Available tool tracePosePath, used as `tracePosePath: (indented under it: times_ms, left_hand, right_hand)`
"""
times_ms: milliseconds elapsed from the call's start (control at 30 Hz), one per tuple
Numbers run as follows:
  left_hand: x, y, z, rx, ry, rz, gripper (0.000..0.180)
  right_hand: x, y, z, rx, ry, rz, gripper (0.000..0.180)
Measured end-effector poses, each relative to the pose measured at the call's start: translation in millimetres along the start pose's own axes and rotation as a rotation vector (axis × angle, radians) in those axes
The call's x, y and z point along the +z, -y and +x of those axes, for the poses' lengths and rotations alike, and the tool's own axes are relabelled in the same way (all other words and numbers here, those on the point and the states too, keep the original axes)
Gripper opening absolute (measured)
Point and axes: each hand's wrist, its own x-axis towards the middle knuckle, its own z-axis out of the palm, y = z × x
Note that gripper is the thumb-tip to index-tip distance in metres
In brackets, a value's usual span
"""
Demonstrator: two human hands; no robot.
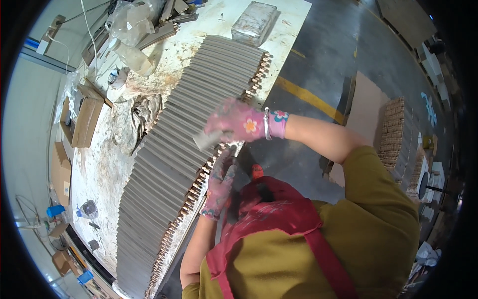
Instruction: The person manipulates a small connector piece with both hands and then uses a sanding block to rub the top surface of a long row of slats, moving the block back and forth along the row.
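Note:
Long, narrow grey slats [172,117] lie side by side in a long row on the worktable, with light wooden ends [191,197] jutting out along the edge nearest me. My right hand [239,122], in a pink flowered glove with a silvery band at the wrist, is closed on a small pale grey block [207,140] over the slats. Motion blurs those fingers, and the block's exact kind is unclear. At the near table edge, beside the slat ends, my left hand [219,184] in a similar glove has its fingers stretched out, with nothing visible in them.
A stained white worktable [94,169] carries the slats. Beyond them sit a crumpled cloth [137,119], a cloudy plastic bottle [132,57] and an open cardboard box [84,117]. A wrapped block [254,23] rests at the far end. Stacked brown panels [393,127] stand right.

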Motion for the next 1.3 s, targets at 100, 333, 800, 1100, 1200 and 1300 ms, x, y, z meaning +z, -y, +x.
tracePosePath:
  times_ms: [100,333,800,1100,1200,1300]
  left_hand:
    - [6,-9,10,-0.008,0.016,0.013,0.056]
    - [3,-1,12,-0.002,0.037,-0.135,0.059]
    - [7,-8,34,0.013,0.282,-0.078,0.053]
    - [28,-2,57,-0.007,0.258,-0.14,0.052]
    - [72,-28,97,0.02,0.24,0.055,0.053]
    - [94,-37,137,0.096,0.135,0.039,0.053]
  right_hand:
    - [-1,-21,-2,0.054,-0.152,-0.053,0.033]
    - [-41,-7,-14,0.185,0.161,0.005,0.034]
    - [-51,-49,-14,0.253,-0.049,-0.056,0.037]
    - [-92,-86,-7,0.105,0.05,0.07,0.033]
    - [-82,-140,-3,0.027,-0.086,-0.02,0.029]
    - [-78,-136,-25,-0.048,0.131,0.007,0.041]
